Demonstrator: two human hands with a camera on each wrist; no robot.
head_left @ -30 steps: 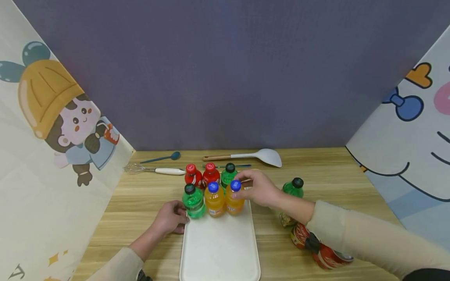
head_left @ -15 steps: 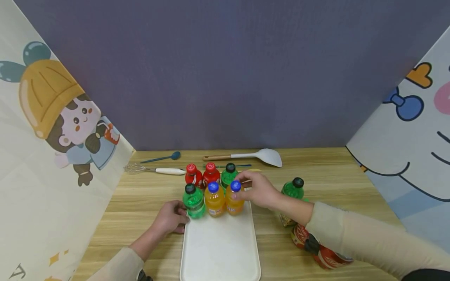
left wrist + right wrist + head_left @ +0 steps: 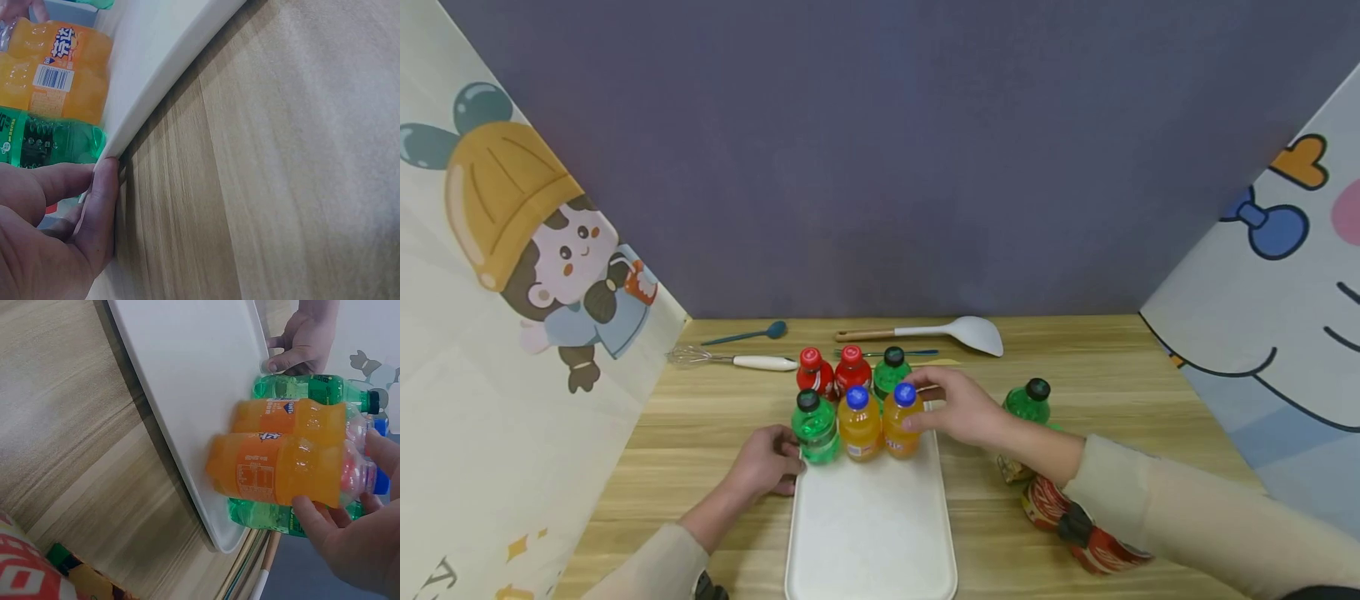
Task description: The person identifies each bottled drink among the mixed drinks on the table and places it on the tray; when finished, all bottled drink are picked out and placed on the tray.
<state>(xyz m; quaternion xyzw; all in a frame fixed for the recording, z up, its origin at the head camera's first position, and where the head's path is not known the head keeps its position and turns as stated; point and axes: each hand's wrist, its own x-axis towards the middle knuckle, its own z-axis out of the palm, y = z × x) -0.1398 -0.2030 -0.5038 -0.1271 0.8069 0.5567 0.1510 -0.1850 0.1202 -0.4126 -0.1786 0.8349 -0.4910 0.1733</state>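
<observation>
My right hand (image 3: 958, 406) holds the right-hand orange soda bottle (image 3: 901, 432) near its top, thumb on one side and fingers on the other. That bottle stands upright on a white tray (image 3: 872, 533), beside a second orange soda bottle (image 3: 860, 429) with a blue cap. To their left is a green bottle (image 3: 817, 429) with a black cap. Behind them stand two red bottles (image 3: 815, 381) and another green bottle (image 3: 891, 377), partly hidden. At the tray's left edge, my left hand (image 3: 765, 461) pinches the rim between thumb and fingers, plainest in the left wrist view.
Right of the tray are a green bottle (image 3: 1027, 405) and red cans (image 3: 1105, 550), partly covered by my right forearm. Along the back lie a whisk (image 3: 763, 362), a blue spoon (image 3: 771, 331), a white spatula (image 3: 973, 335) and a thin blue-green utensil (image 3: 917, 352).
Bottles, tray and both hands keep their places; the head view has shifted only slightly.
</observation>
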